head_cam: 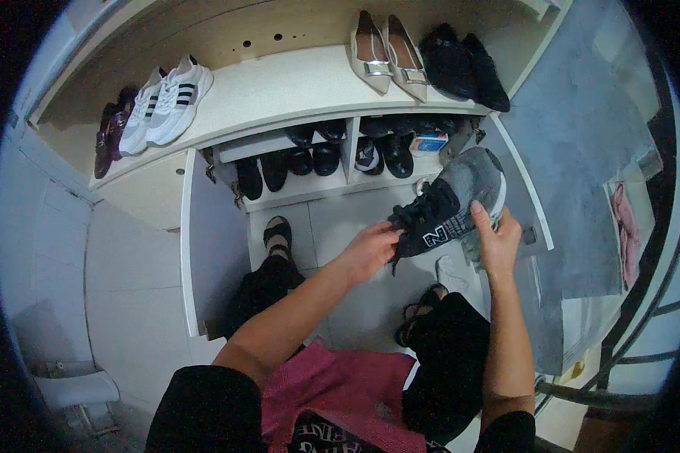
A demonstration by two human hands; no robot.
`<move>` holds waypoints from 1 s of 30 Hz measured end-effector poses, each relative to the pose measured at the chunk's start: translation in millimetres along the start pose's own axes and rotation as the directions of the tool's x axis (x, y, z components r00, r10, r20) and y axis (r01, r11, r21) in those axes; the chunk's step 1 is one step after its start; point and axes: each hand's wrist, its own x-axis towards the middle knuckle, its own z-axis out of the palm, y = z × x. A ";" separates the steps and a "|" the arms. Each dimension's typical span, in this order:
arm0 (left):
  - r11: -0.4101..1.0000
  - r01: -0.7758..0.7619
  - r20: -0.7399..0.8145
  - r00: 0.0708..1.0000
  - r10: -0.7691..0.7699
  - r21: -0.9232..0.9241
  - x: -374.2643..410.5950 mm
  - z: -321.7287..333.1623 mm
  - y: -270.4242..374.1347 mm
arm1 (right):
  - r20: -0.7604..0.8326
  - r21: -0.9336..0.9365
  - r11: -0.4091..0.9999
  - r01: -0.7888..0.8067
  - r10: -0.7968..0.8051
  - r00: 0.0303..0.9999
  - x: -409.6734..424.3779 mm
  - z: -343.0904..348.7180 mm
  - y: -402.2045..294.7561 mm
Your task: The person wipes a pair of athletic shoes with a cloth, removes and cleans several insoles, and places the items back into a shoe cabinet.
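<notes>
A black and grey New Balance sneaker [452,204] with dark laces is held between my two hands above the tiled floor. My left hand [375,249] grips its heel end, and dark lace or fabric hangs beside the fingers. At the toe end, my right hand [496,238] holds the side, with the thumb on the grey upper. Behind the sneaker is an open shoe cabinet with several black shoes [313,158] on its shelves. A pink cloth [345,379] lies across my lap.
Two cabinet doors stand open, the left door [212,243] and the right door [524,175]. On the upper shelf [283,79] are white striped sneakers [167,107], beige pointed flats [388,56], black shoes [464,68] and dark red shoes [113,127]. A white stool [76,390] stands at lower left.
</notes>
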 end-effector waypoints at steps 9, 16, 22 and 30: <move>0.952 0.031 0.053 0.998 -0.015 -0.306 1.4 8.6 9.2 | 0.061 0.103 0.991 -0.085 0.079 0.995 -5.1 1.9 5.7; 0.893 0.065 0.399 0.907 0.134 -0.446 -19.9 16.5 23.1 | 0.194 0.420 0.866 -0.273 0.208 0.959 0.3 5.3 26.5; 0.864 0.140 0.281 0.960 0.002 -0.483 -14.1 10.2 14.5 | 0.186 0.430 0.865 -0.260 0.197 0.963 -0.2 5.4 25.7; 0.985 -0.162 0.079 0.983 0.167 -0.062 -19.8 28.4 9.0 | 0.101 0.224 0.926 -0.304 0.288 0.952 2.1 8.0 60.1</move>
